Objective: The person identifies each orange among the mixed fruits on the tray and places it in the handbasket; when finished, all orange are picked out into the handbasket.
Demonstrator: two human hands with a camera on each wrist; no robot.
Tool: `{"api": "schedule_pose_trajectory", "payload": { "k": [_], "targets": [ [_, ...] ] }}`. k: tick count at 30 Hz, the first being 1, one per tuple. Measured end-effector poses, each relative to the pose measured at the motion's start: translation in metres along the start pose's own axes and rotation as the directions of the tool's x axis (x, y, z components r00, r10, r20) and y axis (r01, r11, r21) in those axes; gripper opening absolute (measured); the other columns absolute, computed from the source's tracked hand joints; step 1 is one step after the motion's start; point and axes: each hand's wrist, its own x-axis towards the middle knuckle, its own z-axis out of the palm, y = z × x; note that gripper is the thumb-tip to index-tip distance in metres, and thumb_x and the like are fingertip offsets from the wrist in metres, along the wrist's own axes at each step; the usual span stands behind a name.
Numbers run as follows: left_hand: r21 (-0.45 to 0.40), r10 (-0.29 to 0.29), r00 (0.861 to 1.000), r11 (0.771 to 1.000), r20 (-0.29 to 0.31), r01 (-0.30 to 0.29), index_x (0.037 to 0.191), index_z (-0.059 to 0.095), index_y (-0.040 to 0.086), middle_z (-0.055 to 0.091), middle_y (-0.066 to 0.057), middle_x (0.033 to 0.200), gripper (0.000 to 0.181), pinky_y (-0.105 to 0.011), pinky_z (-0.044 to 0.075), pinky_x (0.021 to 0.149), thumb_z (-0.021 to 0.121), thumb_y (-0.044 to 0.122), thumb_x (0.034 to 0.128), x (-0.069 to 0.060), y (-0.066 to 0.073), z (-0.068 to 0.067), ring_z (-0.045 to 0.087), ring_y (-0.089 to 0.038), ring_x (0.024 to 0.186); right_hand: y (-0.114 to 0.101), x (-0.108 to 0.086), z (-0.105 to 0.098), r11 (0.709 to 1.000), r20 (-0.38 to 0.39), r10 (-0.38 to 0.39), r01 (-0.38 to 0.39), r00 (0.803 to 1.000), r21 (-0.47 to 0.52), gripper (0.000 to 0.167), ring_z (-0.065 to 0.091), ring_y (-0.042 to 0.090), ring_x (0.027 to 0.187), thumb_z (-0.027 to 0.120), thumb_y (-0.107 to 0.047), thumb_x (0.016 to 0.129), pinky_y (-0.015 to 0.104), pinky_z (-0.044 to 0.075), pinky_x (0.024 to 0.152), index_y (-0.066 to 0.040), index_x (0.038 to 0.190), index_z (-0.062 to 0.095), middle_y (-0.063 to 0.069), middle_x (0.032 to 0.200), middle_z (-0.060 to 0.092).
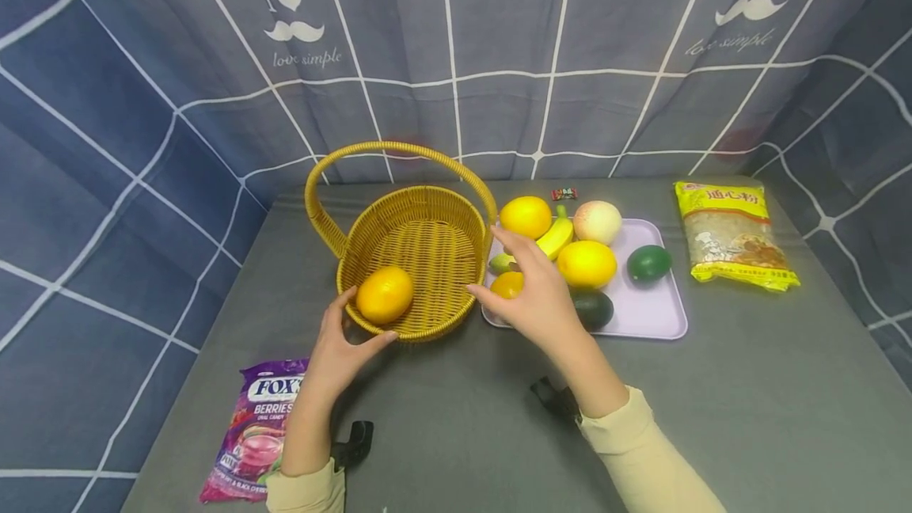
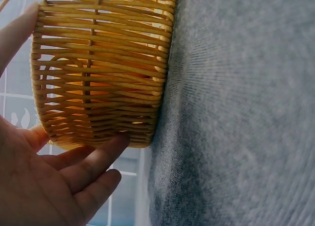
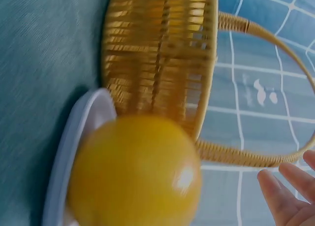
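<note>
A yellow wicker basket [image 1: 427, 260] with a tall handle holds one orange fruit [image 1: 385, 295] at its near left. My left hand [image 1: 340, 355] touches the basket's near left rim; in the left wrist view its fingers [image 2: 93, 172] lie along the woven wall [image 2: 103, 78]. My right hand [image 1: 537, 295], fingers spread and holding nothing, hovers over the left end of a lilac tray [image 1: 644, 315]. Beneath it on the tray is an orange fruit [image 1: 507, 285], large in the right wrist view [image 3: 135, 172], where the fingertips [image 3: 270, 184] stand apart from it.
The tray also bears a banana [image 1: 557, 237], a peach [image 1: 597, 222], a lemon [image 1: 587, 264], green fruits [image 1: 649, 263] and another orange fruit [image 1: 526, 217]. A small red packet [image 1: 564, 194] lies behind it, a yellow bag [image 1: 734, 236] right, a purple candy bag [image 1: 256, 430] front left.
</note>
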Motion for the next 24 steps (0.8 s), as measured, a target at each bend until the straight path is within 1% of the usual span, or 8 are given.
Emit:
{"api": "schedule_pose_trajectory", "payload": {
  "k": [2,4,8,11,15,20,24],
  "targets": [
    [0.004,0.002,1.0,1.0,-0.001,-0.002,0.152,0.02,0.016,0.021,-0.017,0.154,0.1,-0.054,0.026,0.11,0.079,0.046,0.0773,0.0,0.0,0.0,0.033,-0.038,0.134,0.005,-0.003,-0.005,0.999,-0.004,0.032,-0.031,0.999,0.025,0.077,0.055,0.023,0.112,0.085,-0.033,0.074,0.043,0.051,0.09,-0.015,0.139,0.05,0.002,0.135,0.053],
    [0.005,0.003,1.0,1.0,0.002,-0.003,0.152,0.02,0.016,0.021,-0.016,0.154,0.1,-0.053,0.026,0.111,0.079,0.047,0.0771,0.0,0.0,0.0,0.033,-0.038,0.134,0.011,-0.008,-0.009,0.998,0.001,0.061,-0.061,0.998,0.022,0.076,0.055,0.024,0.113,0.084,-0.033,0.074,0.043,0.051,0.09,-0.016,0.139,0.05,0.002,0.134,0.053],
    [0.005,0.006,1.0,1.0,0.005,-0.006,0.153,0.02,0.015,0.02,-0.017,0.154,0.1,-0.054,0.026,0.111,0.078,0.046,0.0775,0.001,0.0,0.0,0.033,-0.038,0.134,0.023,-0.019,-0.014,0.995,0.013,0.086,-0.085,0.996,-0.056,0.074,0.058,0.027,0.105,0.082,-0.037,0.075,0.043,0.051,0.087,-0.015,0.139,0.05,0.004,0.132,0.055],
    [0.01,0.006,1.0,1.0,0.002,-0.006,0.153,0.019,0.015,0.02,-0.018,0.154,0.1,-0.055,0.026,0.11,0.078,0.046,0.0781,0.0,-0.001,-0.001,0.033,-0.039,0.133,0.03,-0.025,-0.014,0.991,0.026,0.085,-0.081,0.996,-0.108,0.074,0.059,0.029,0.101,0.082,-0.039,0.075,0.043,0.051,0.084,-0.012,0.137,0.051,0.008,0.128,0.057],
    [0.006,0.009,1.0,1.0,0.003,-0.009,0.153,0.019,0.016,0.02,-0.018,0.154,0.1,-0.054,0.026,0.11,0.078,0.047,0.0777,0.0,-0.001,-0.001,0.032,-0.039,0.134,0.04,-0.029,-0.013,0.983,0.059,0.117,-0.107,0.991,-0.15,0.074,0.057,0.029,0.107,0.08,-0.041,0.076,0.047,0.05,0.087,-0.013,0.138,0.05,0.01,0.127,0.057],
    [-0.008,0.008,1.0,1.0,0.01,-0.008,0.153,0.019,0.016,0.02,-0.017,0.154,0.101,-0.052,0.025,0.112,0.079,0.046,0.0772,0.0,-0.002,0.0,0.031,-0.037,0.136,0.046,-0.032,-0.013,0.972,0.105,0.164,-0.142,0.981,-0.189,0.075,0.052,0.029,0.118,0.079,-0.042,0.077,0.051,0.042,0.098,-0.015,0.14,0.049,0.01,0.131,0.055],
    [-0.004,0.002,1.0,1.0,0.01,-0.002,0.153,0.019,0.016,0.02,-0.017,0.154,0.101,-0.052,0.026,0.111,0.078,0.047,0.0773,0.0,-0.002,0.0,0.031,-0.037,0.136,0.05,-0.032,-0.009,0.962,0.146,0.192,-0.156,0.971,-0.223,0.076,0.048,0.03,0.124,0.077,-0.045,0.077,0.051,0.037,0.103,-0.014,0.14,0.049,0.009,0.134,0.054]
  ]
}}
